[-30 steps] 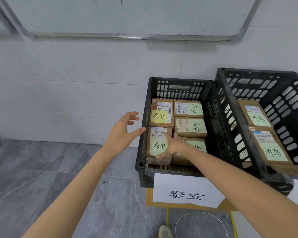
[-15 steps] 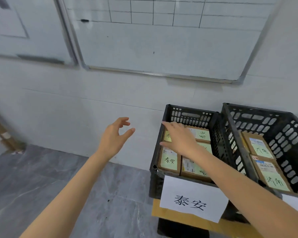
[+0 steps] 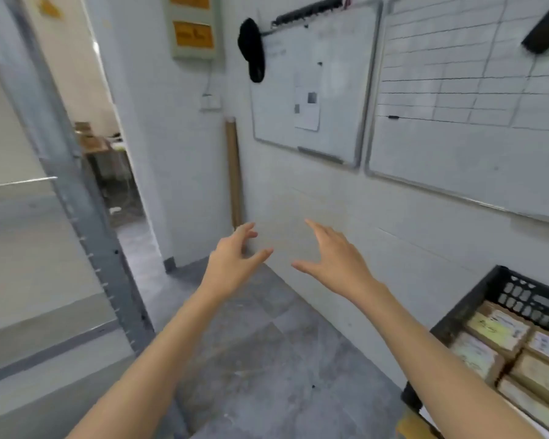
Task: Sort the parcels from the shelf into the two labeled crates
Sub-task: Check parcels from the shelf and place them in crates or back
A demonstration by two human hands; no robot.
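Head view: the left hand (image 3: 232, 264) and the right hand (image 3: 333, 261) hang in the air side by side. Both are empty, fingers loosely spread and a little bent, in front of the white tiled wall (image 3: 298, 201) and over grey marbled floor tiles (image 3: 251, 359). The black plastic crate (image 3: 520, 294), its wall a lattice of slots, sits at the lower right edge, packed with flat brown cardboard parcels (image 3: 476, 356) lying label-up in rows, their pale green and yellow notes too blurred to read. A brown cardboard tube (image 3: 233, 172) stands in the wall corner beneath metal-framed whiteboards (image 3: 308, 90).
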